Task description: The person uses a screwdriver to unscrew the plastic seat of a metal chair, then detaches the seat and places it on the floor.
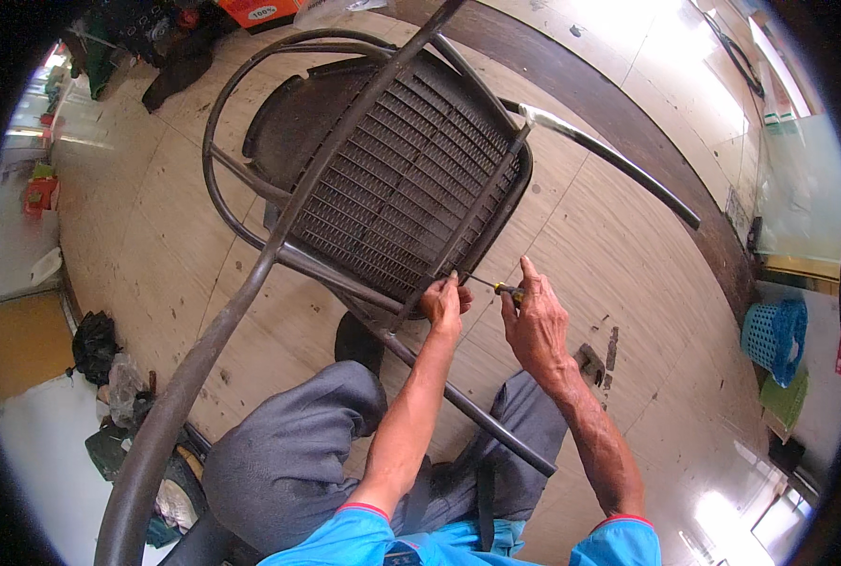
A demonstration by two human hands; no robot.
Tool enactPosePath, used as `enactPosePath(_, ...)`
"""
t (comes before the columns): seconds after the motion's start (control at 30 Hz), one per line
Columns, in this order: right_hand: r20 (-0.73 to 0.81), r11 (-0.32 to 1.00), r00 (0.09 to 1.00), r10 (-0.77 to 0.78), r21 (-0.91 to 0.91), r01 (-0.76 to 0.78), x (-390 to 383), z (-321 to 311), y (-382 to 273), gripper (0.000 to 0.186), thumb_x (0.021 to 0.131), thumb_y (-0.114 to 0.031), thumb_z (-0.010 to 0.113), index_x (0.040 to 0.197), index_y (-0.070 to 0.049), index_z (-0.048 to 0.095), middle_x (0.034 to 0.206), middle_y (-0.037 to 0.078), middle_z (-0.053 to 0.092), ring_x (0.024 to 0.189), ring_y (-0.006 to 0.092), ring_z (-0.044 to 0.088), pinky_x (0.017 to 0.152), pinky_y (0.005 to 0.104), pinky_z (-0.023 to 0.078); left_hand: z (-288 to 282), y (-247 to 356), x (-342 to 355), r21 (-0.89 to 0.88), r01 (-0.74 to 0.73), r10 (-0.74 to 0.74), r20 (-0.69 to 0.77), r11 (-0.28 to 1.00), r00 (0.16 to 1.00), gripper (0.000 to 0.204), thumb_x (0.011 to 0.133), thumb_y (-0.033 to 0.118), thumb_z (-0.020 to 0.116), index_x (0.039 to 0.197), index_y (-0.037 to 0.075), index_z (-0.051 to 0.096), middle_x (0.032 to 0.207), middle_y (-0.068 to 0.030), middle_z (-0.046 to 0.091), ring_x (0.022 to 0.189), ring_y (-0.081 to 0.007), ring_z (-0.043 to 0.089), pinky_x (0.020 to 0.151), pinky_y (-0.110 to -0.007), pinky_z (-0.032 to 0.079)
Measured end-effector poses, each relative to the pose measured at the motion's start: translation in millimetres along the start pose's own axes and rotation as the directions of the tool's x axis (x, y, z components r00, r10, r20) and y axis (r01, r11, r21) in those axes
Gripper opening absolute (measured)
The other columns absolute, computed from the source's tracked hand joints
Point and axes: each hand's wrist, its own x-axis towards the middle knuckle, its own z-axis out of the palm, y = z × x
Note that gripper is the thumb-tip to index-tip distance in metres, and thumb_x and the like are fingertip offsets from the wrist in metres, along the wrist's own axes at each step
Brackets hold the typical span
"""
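A dark chair with a tubular metal frame and a slatted, woven-look plastic seat lies tipped over on the floor before me, its underside toward me. My left hand is closed at the seat's near edge, beside a frame tube, with the fingertips pinched near the screwdriver's tip; what they grip is too small to make out. In my right hand is a screwdriver with a black and yellow handle. Its thin shaft points left to the seat edge by my left fingertips. The right index finger is stretched out along it.
Chair legs reach out on both sides, one long tube at left and another at right. Dark broken bits lie on the tiled floor by my right forearm. A blue basket stands far right; black bags lie at left.
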Motion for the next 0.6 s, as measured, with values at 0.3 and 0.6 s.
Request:
enactPosePath(0.3,-0.062,0.997,0.997,-0.052,0.051,0.055,-1.9,1.6,-3.1,0.053,0.081,-0.004,0.068,0.129,0.001,0.047,0.098,0.018,0.059,0.084,0.0343,0.062,0.065,0.0408,0.053,-0.2,-9.9,5.4,0.543,-0.419,0.435,0.107,0.728,0.894,0.029,0.081,0.016,0.067,0.108,0.008,0.071,0.08,-0.0142,0.071,0.078,-0.0327,0.069,0.074,-0.044,0.051)
enactPosePath(0.6,-0.144,0.989,0.99,-0.012,0.144,0.033,1.6,9.6,3.4,0.05,0.09,-0.016,0.068,0.131,0.002,0.045,0.098,0.017,0.062,0.075,0.031,0.064,0.062,0.0397,0.053,-2.0,-2.2,-7.4,0.726,-0.561,0.628,0.23,0.398,0.743,0.029,0.082,0.014,0.063,0.11,0.009,0.068,0.091,-0.0139,0.071,0.087,-0.0339,0.067,0.075,-0.046,0.051)
